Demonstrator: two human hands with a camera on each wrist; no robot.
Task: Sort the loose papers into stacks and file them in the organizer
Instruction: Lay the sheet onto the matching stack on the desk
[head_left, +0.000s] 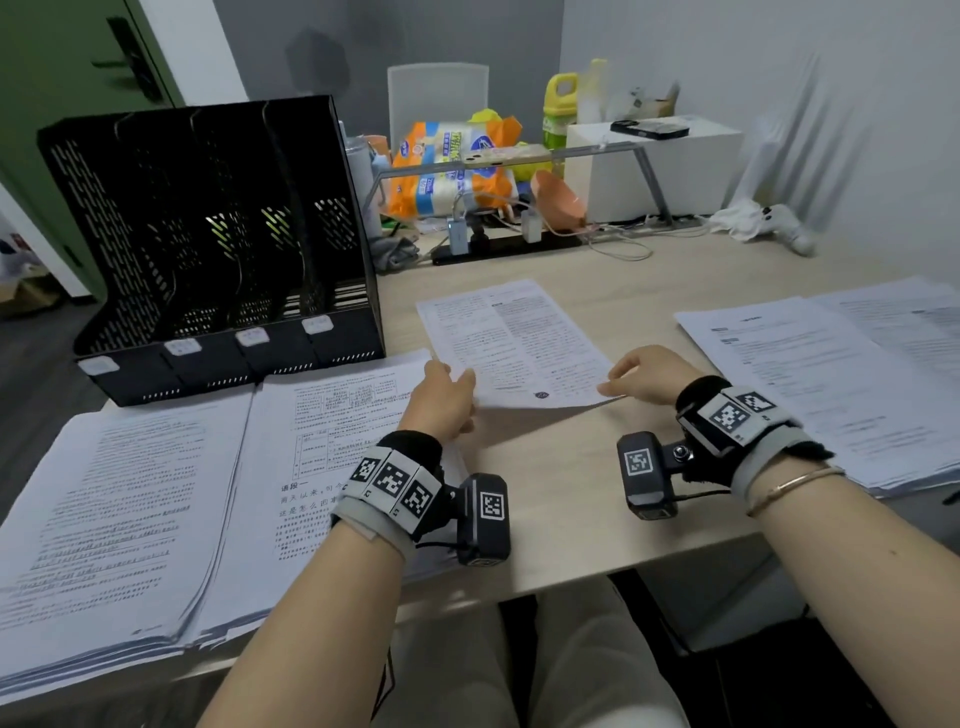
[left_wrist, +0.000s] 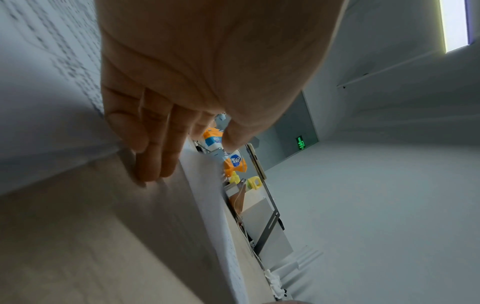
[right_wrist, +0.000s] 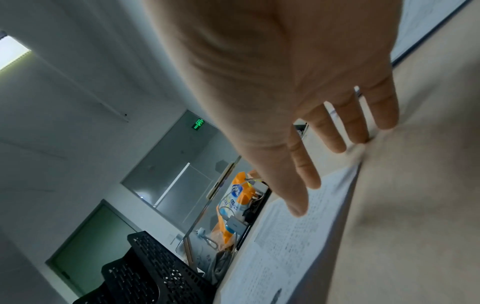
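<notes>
A printed sheet (head_left: 514, 343) lies in the middle of the wooden table (head_left: 649, 270), with its near edge lifted off the surface. My left hand (head_left: 447, 395) pinches the sheet's near left edge. The left wrist view shows the thumb (left_wrist: 239, 133) above the sheet (left_wrist: 207, 185) and the fingers (left_wrist: 155, 154) under it. My right hand (head_left: 639, 379) is at the near right corner, its fingers (right_wrist: 337, 133) straight and spread beside the sheet (right_wrist: 291, 242). The black slotted organizer (head_left: 218, 249) stands at the back left, its slots without papers.
Two paper stacks (head_left: 119, 509) (head_left: 322, 426) lie at the front left and more stacks (head_left: 810, 374) at the right. Along the back are a metal riser (head_left: 519, 156), an orange-white package (head_left: 457, 171), a yellow-green bottle (head_left: 560, 109), a white box (head_left: 654, 166) and cables (head_left: 618, 244).
</notes>
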